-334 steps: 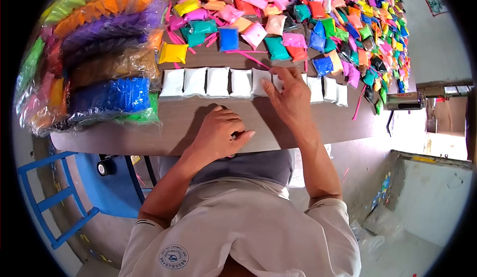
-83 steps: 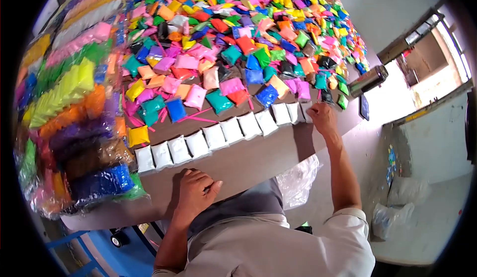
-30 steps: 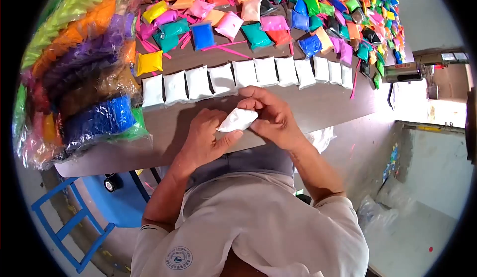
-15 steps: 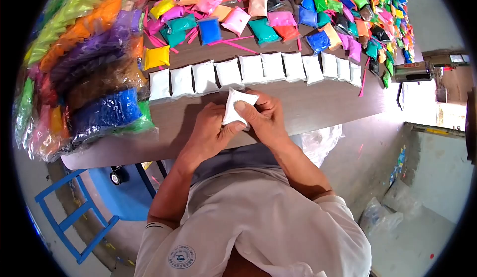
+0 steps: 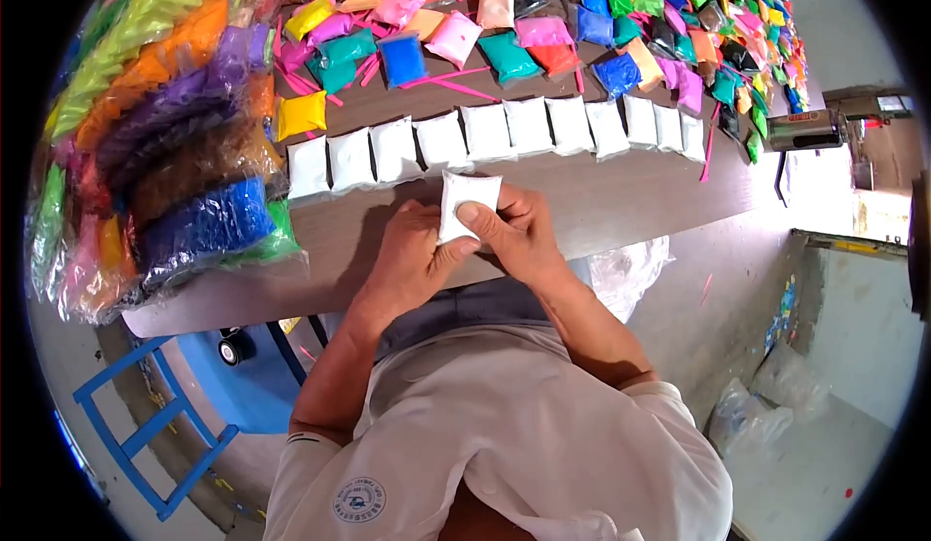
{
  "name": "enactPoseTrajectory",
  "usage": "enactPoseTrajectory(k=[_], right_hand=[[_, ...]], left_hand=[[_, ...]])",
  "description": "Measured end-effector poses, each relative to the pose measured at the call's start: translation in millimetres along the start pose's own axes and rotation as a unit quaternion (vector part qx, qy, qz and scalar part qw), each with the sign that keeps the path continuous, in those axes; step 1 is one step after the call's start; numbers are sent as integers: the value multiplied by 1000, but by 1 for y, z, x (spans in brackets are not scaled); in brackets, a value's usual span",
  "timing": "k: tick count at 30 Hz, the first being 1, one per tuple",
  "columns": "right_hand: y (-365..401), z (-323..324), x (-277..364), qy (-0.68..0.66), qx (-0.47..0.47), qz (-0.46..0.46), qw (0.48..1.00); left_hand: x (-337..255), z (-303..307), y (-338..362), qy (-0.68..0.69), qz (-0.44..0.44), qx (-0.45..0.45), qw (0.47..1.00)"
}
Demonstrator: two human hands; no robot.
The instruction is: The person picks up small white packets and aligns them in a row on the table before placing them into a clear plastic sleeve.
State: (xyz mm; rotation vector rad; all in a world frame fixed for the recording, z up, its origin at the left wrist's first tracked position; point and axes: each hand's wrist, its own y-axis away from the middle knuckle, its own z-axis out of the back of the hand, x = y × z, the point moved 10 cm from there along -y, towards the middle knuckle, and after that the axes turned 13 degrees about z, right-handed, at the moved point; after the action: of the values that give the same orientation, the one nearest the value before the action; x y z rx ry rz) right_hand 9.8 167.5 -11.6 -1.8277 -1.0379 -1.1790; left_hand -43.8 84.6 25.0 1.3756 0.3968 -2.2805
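Note:
Between my two hands is a small white packet [image 5: 475, 192], held up above the table's near edge. My left hand [image 5: 412, 255] grips its left and lower side, thumb along the bottom corner. With its thumb pressed on the packet's face, my right hand [image 5: 519, 236] holds the right side; its other fingers are behind and partly hidden. Just beyond my hands, a row of several similar white packets [image 5: 396, 150] lies side by side across the brown table [image 5: 621, 202].
Bundles of coloured packets in clear bags [image 5: 199, 226] are piled at the left. Many loose coloured packets [image 5: 509, 58] and pink sticks [image 5: 441, 82] cover the table's far part. A blue metal frame [image 5: 145, 429] stands at lower left; plastic bags [image 5: 747, 420] lie on the floor at right.
The white packet has turned slightly in my hands, and its top edge now looks flatter and squarer. Both hands keep their hold in nearly the same place. The view has shifted slightly.

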Motion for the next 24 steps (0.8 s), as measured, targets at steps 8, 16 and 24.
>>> enactPoseTrajectory(k=[8, 16, 24], right_hand=[[3, -2, 5, -51, -14, -42, 998], [-1, 1, 20, 37, -7, 44, 998], [-11, -1, 7, -57, 8, 0, 998]], left_hand=[[2, 1, 2, -23, -23, -18, 999], [10, 0, 3, -11, -15, -25, 1000], [9, -9, 1, -46, 10, 36, 998]])
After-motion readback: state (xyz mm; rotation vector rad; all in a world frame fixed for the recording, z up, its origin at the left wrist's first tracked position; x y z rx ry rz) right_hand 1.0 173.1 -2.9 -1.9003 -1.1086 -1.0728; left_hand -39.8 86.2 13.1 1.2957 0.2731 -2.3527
